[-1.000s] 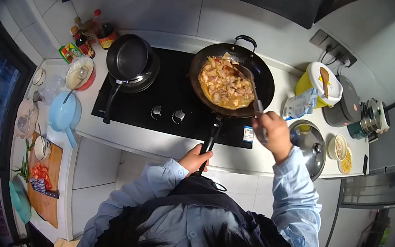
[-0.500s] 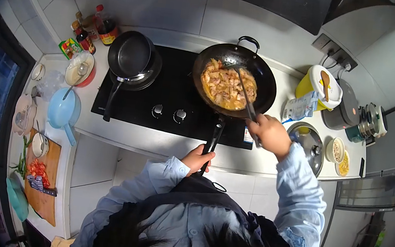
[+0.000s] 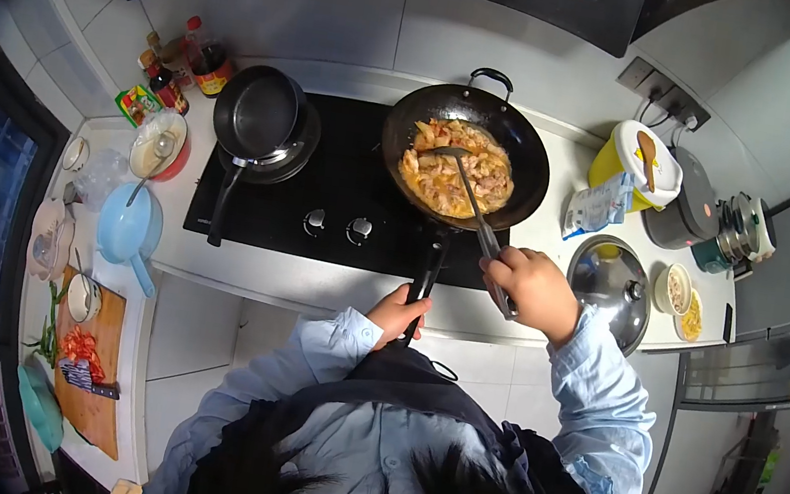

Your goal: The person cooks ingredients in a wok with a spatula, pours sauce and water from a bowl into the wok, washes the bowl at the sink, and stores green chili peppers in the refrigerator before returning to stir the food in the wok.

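Observation:
A black wok [image 3: 527, 154] sits on the right side of the cooktop, with chopped meat in brownish sauce [image 3: 455, 180] inside. My left hand [image 3: 396, 315] is closed around the wok's black long handle [image 3: 427, 277]. A dark spatula [image 3: 470, 194] slants down into the food, its blade partly among the pieces left of the middle. My right hand [image 3: 532, 292] is closed on the grey end of the spatula's handle, above the counter's front edge.
On the cooktop [image 3: 344, 179] at left rests a black frying pan [image 3: 257, 116]. Right of the wok lie a glass lid [image 3: 601, 286], a yellow tub [image 3: 620, 157] and small bowls [image 3: 674, 288]. A cutting board [image 3: 96, 397] at lower left bears red peppers [image 3: 83, 350] and a knife [image 3: 93, 386].
The spatula's blade has shifted left and slightly down through the food, and my right hand has lowered a little. My left hand keeps its hold on the wok's handle.

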### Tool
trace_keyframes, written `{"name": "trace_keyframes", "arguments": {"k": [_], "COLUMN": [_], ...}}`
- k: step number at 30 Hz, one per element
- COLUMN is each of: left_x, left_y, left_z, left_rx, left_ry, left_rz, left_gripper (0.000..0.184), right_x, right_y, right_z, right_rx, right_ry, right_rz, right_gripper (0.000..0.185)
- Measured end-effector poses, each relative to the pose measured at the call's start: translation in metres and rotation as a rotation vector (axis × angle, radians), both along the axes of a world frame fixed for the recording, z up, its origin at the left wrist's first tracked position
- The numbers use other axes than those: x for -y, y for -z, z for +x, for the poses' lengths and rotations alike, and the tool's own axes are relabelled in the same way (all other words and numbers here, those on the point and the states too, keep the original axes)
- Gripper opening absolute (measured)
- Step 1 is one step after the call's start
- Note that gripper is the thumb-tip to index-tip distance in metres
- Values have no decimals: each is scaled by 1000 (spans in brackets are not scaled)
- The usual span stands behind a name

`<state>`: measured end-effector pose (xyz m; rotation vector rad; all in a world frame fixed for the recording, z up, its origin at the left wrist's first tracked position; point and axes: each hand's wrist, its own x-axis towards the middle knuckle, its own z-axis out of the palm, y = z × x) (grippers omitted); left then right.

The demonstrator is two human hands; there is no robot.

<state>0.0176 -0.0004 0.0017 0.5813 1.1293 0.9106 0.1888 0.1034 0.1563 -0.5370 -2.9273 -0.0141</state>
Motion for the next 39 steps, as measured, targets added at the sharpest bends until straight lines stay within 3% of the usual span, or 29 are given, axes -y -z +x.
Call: {"name": "trace_keyframes", "arguments": {"k": [3, 8, 11, 16, 20, 23, 31, 35, 39], "left_x": [0, 2, -1, 3, -2, 0, -3, -4, -6], "left_y": [2, 1, 5, 6, 1, 5, -2, -3, 4], "left_z": [2, -1, 0, 1, -3, 0, -9, -13, -18], "left_rx": [3, 13, 39, 45, 32, 46, 63, 84, 113], "left_ry": [-12, 6, 0, 1, 16, 31, 118, 164, 184], "left_rz": [9, 2, 14, 3, 16, 8, 0, 8, -7], "left_gripper": [22, 21, 21, 22, 23, 23, 25, 25, 25], "right_x": [-16, -12, 21, 10, 18, 28, 38, 29, 46], "right_y": [23, -3, -17, 7, -20, -18, -52, -27, -68], "right_z": [-3, -14, -15, -20, -23, -25, -30, -36, -36], "right_rx": [-78, -201, -115, -96, -205, -43, -57, -65, -147], "right_ry": [2, 50, 20, 84, 92, -6, 120, 169, 276], "right_rz": [-66, 1, 35, -20, -26, -7, -94, -126, -127], "right_gripper": [16, 16, 16, 18, 17, 16, 20, 20, 16]}}
